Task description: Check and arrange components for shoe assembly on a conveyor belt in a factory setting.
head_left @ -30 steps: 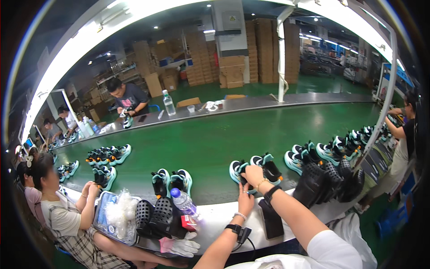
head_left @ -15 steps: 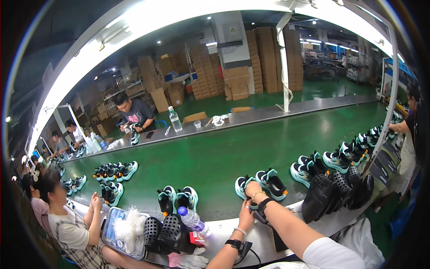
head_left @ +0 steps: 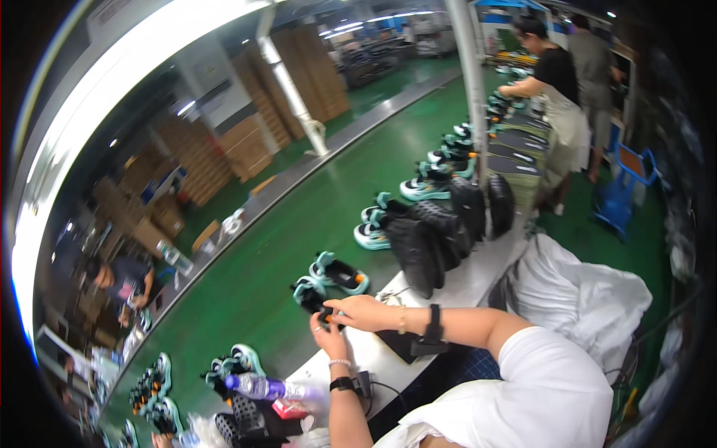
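Note:
A black and mint-green sneaker [head_left: 306,291] stands on the green bench, its near end at my hands. My left hand [head_left: 328,340], a ring on one finger, closes on that near end from below. From the right my right hand [head_left: 358,312] reaches over, its fingers bent onto the same end beside an orange part. The fingers partly hide this end of the shoe. Just behind it sits a matching sneaker [head_left: 340,275] with an orange tab, touched by neither hand.
Black perforated clogs [head_left: 418,250] stand right of the sneakers, before a long row of more sneakers [head_left: 426,183]. A purple-labelled bottle [head_left: 261,387] and red packet [head_left: 290,408] lie at left. A white post [head_left: 476,97] rises beyond; a co-worker [head_left: 556,89] stands far right.
The view has swung right and tilted, so the bench runs diagonally. My hands stay at the same sneaker, with my right hand now at its near end rather than over its opening.

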`<control>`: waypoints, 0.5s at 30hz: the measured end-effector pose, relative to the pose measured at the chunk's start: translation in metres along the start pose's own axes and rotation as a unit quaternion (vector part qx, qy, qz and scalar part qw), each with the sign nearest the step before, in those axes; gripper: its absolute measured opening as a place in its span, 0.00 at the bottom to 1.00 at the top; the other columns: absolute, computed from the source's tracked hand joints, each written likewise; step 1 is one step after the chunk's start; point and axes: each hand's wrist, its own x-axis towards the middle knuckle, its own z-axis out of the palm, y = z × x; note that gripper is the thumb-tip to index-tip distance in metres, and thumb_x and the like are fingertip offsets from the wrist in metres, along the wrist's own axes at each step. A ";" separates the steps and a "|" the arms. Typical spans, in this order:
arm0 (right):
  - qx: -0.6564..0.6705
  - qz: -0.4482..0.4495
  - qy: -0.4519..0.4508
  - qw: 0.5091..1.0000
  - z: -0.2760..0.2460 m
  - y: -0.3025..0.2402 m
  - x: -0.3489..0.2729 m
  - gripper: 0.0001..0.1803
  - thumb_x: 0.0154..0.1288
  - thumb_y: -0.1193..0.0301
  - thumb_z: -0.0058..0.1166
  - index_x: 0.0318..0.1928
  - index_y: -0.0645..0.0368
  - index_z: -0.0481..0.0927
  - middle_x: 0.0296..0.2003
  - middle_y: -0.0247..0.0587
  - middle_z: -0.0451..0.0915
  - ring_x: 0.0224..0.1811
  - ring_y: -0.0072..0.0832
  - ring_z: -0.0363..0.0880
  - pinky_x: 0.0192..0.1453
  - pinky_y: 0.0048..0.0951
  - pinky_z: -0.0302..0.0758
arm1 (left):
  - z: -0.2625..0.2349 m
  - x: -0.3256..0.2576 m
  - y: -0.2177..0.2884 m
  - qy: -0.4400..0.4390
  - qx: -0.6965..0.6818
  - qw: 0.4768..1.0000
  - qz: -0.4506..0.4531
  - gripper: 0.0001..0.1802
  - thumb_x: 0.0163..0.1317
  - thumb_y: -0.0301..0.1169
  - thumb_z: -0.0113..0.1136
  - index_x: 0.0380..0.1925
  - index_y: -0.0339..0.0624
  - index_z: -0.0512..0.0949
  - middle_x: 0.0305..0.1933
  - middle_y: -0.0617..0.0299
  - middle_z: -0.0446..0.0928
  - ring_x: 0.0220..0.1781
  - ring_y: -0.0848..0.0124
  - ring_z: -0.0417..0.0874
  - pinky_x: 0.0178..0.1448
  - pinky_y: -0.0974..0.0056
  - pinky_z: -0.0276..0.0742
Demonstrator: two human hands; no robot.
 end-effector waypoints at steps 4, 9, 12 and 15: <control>-0.082 0.050 0.255 0.962 -0.171 -0.032 -0.073 0.14 0.64 0.67 0.58 0.48 0.59 0.80 0.44 0.47 0.83 0.35 0.43 0.83 0.41 0.36 0.77 | 0.017 -0.008 0.015 -0.009 0.051 0.998 0.044 0.22 0.58 0.23 0.61 0.54 0.38 0.72 0.56 0.48 0.74 0.59 0.51 0.74 0.63 0.55 0.68; -0.345 0.218 0.470 0.783 -0.273 0.037 -0.153 0.26 0.66 0.65 0.55 0.60 0.64 0.69 0.51 0.53 0.78 0.51 0.46 0.76 0.55 0.42 0.72 | 0.017 0.020 0.023 0.003 0.109 0.993 0.054 0.26 0.55 0.18 0.58 0.56 0.38 0.71 0.62 0.46 0.69 0.65 0.46 0.68 0.70 0.51 0.62; -0.389 0.332 0.413 0.754 -0.267 0.104 -0.208 0.37 0.66 0.57 0.55 0.68 0.64 0.59 0.66 0.57 0.65 0.69 0.55 0.60 0.72 0.46 0.59 | 0.036 0.021 0.075 -0.006 0.185 0.973 0.140 0.27 0.53 0.17 0.55 0.57 0.38 0.70 0.66 0.44 0.66 0.70 0.44 0.61 0.74 0.49 0.56; -0.400 0.368 0.379 0.749 -0.250 0.117 -0.210 0.38 0.65 0.56 0.56 0.68 0.64 0.59 0.68 0.58 0.62 0.70 0.58 0.58 0.73 0.48 0.58 | 0.043 0.028 0.095 -0.095 0.286 0.928 0.218 0.28 0.52 0.27 0.60 0.56 0.38 0.72 0.63 0.48 0.68 0.71 0.48 0.61 0.75 0.47 0.54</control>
